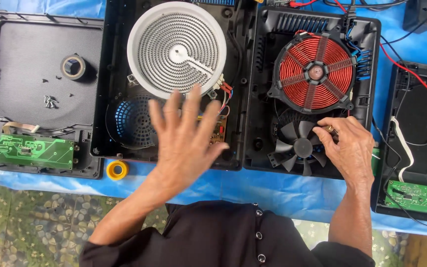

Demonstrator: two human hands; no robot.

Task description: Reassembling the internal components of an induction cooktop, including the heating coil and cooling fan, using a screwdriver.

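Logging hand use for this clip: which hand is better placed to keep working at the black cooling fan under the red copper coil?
Right. The right hand has fingertips at the black cooling fan, pinching something small. The left hand hovers spread over the neighbouring unit.

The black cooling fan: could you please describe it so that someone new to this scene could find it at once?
Find the opened black cooker housing second from the right, the one with the copper-red coil. Just below that coil sits the black cooling fan, with the right hand at its edge. Its bare curved blades set it apart from the blue grille in the neighbouring housing.
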